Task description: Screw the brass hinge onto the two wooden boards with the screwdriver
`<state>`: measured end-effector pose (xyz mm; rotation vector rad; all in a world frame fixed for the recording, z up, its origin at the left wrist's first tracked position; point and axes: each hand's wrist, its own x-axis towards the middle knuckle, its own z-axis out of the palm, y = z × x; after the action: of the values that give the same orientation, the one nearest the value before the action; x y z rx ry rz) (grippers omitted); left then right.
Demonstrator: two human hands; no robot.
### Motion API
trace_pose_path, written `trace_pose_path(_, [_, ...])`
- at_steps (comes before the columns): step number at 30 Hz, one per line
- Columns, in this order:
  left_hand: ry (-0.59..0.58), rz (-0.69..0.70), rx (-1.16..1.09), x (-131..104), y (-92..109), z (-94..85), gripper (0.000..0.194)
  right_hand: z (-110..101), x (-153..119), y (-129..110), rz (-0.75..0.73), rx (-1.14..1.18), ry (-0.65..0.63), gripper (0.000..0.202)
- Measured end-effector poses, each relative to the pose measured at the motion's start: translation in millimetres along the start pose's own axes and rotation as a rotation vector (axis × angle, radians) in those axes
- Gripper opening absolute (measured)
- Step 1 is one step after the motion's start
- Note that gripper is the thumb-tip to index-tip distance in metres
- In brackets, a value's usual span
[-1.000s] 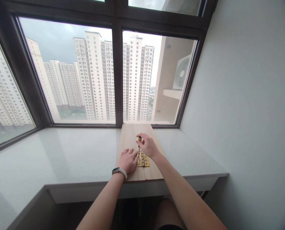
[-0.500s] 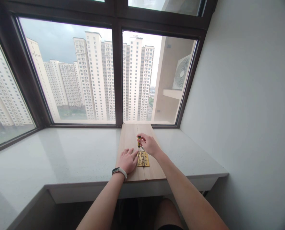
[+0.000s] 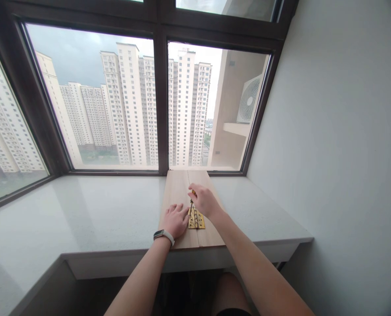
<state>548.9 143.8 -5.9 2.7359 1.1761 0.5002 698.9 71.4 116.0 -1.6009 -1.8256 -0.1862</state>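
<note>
A gold-coloured hinge lies unfolded across the seam between two pale wooden boards. My left hand rests flat on the left board with its fingers spread, the fingertips beside the hinge's left edge. Above the hinge, my right hand is closed round the yellow and black handle of a screwdriver. The shaft points down to the upper left part of the hinge, slightly tilted. Most of the handle is hidden by my right fingers. Screw holes show on the hinge's right leaf.
The boards lie on a white windowsill counter and reach back to the dark window frame. A plain wall stands on the right. The counter's front edge runs just before the boards, above my legs.
My right hand has turned around the screwdriver handle and covers more of it. The screwdriver leans a little more. My left hand, the hinge and the boards have stayed put.
</note>
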Motion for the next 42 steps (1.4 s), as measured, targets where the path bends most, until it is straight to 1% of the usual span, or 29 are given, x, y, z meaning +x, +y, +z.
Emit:
trace_pose_path(2, [0.005, 0.005, -0.004, -0.1, -0.3, 0.1, 0.051, -3.6, 2.3, 0.4, -0.015, 0.007, -0.061, 0.015])
trace_pose_path(6, [-0.002, 0.012, -0.016, -0.7, 0.1, -0.8, 0.051, -12.5, 7.1, -0.6, -0.029, 0.065, -0.172, 0.023])
trace_pose_path(10, [-0.010, -0.002, -0.015, -1.2, 0.7, -2.1, 0.051, -20.5, 11.6, -1.9, 0.018, 0.102, -0.213, 0.018])
trace_pose_path(16, [0.006, 0.011, -0.009, -1.2, 0.0, -0.5, 0.050, -19.2, 15.0, 5.9, 0.067, 0.145, -0.174, 0.012])
trace_pose_path(20, [0.014, 0.009, -0.012, -0.6, -1.3, 2.0, 0.050, -16.5, 17.5, 9.6, 0.072, 0.115, -0.165, 0.010])
trace_pose_path(23, [0.017, 0.006, -0.011, 0.0, -1.9, 3.0, 0.049, -14.1, 19.1, 7.3, 0.084, 0.063, -0.138, 0.007])
trace_pose_path(27, [0.014, 0.005, -0.010, 0.6, -1.6, 3.0, 0.049, -8.5, 17.5, 0.4, 0.138, -0.021, -0.067, 0.003])
trace_pose_path(29, [0.017, 0.005, -0.009, 0.7, -1.2, 2.7, 0.049, -5.6, 14.9, -2.4, 0.158, -0.059, -0.028, 0.007])
trace_pose_path(31, [0.021, 0.008, -0.006, 0.7, -0.9, 2.4, 0.049, -3.5, 12.5, -3.5, 0.144, -0.066, -0.002, 0.007])
trace_pose_path(34, [0.020, 0.010, -0.006, 0.2, -0.3, 1.5, 0.048, -2.3, 10.6, -2.4, 0.090, -0.014, 0.005, 0.008])
trace_pose_path(37, [0.021, 0.011, -0.008, -0.4, 0.2, 0.2, 0.048, -3.0, 10.4, 1.1, 0.071, 0.096, -0.014, 0.014])
trace_pose_path(40, [0.022, 0.020, -0.007, -0.7, 0.2, -0.5, 0.048, -3.9, 10.2, 6.3, 0.098, 0.255, -0.083, 0.026])
trace_pose_path(42, [0.024, 0.020, -0.005, -0.6, 0.0, -0.3, 0.048, -3.9, 9.9, 10.2, 0.127, 0.374, -0.138, 0.029])
